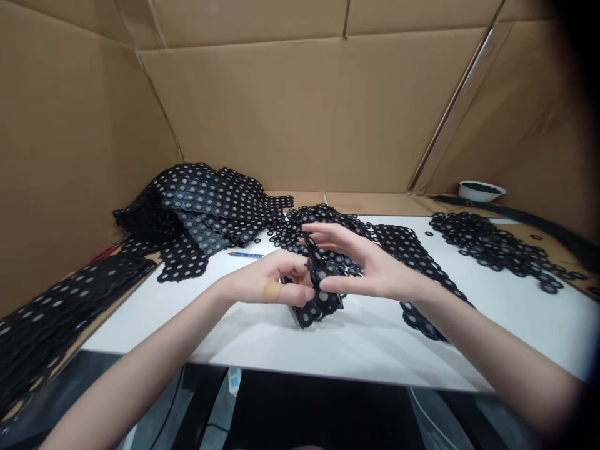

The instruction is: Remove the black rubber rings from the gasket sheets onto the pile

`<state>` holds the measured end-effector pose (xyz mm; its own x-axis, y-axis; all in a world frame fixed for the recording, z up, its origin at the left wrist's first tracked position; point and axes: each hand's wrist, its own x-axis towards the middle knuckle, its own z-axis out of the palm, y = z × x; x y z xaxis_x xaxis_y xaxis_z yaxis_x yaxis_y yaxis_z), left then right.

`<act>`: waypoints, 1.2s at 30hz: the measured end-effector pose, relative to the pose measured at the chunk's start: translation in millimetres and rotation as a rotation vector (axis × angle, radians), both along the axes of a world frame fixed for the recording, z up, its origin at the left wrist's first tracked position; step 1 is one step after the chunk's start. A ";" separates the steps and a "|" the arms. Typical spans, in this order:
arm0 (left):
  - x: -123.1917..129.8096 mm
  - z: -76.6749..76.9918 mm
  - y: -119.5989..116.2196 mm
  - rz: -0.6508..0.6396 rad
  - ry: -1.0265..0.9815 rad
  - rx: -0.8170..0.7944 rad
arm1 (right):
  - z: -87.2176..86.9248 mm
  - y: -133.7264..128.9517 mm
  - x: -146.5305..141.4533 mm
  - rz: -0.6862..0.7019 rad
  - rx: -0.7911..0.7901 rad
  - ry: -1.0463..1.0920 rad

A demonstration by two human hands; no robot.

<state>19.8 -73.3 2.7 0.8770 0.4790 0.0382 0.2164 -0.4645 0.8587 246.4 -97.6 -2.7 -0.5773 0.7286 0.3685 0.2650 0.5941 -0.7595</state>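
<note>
Black perforated sheet (322,301), held between left fingers (295,295) and right fingers (340,285)

Black washer strip (322,304) – grey centres throughout

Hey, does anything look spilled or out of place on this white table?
Yes: a few loose black rings sit alone on the white table, apart from the heap of black rings, so they look spilled. Also, the left hand, working the black ring mesh, wears a plaster.
</note>
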 end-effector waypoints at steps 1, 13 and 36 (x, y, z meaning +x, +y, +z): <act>-1.2 2.6 0.3 0.001 -0.008 0.009 | 2.4 0.1 -1.2 -0.034 0.002 -0.025; -9.5 -12.2 6.6 0.145 0.087 0.133 | 5.4 8.3 -5.6 -0.068 0.152 -0.370; -64.5 -48.7 82.4 0.590 0.640 0.691 | -27.2 30.2 -6.6 -0.007 0.000 -0.286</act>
<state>-44.7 9.1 -46.0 0.4716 0.8782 0.0800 0.8720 -0.4780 0.1057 239.9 -67.3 -29.9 -0.6530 0.7329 0.1911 0.4726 0.5914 -0.6534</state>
